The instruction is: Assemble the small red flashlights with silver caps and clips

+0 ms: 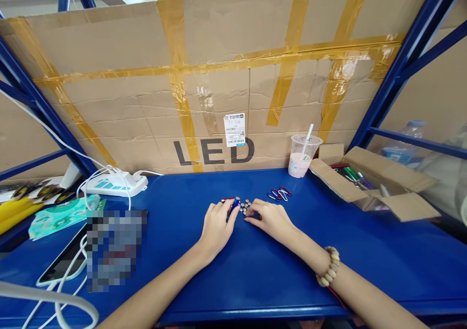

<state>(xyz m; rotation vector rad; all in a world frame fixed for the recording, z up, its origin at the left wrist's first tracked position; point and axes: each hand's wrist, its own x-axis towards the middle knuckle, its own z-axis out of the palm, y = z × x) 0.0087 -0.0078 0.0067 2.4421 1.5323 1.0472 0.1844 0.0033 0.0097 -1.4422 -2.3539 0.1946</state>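
Note:
My left hand is closed around a small blue metal tube, its open-looking end pointing up and away from me. A thin red piece shows just beyond the fingers; whether it is held or lies on the table I cannot tell. Small silver discs like button cells lie in a loose cluster between the hands. Right beside them, my right hand rests low over the blue table, thumb and fingertips brought together in a pinch. What they hold, if anything, is too small to make out.
Several carabiners lie beyond my right hand. Farther back stand a plastic cup with a straw and an open cardboard box of small items. A power strip, cables and a phone occupy the left. A large carton walls the back.

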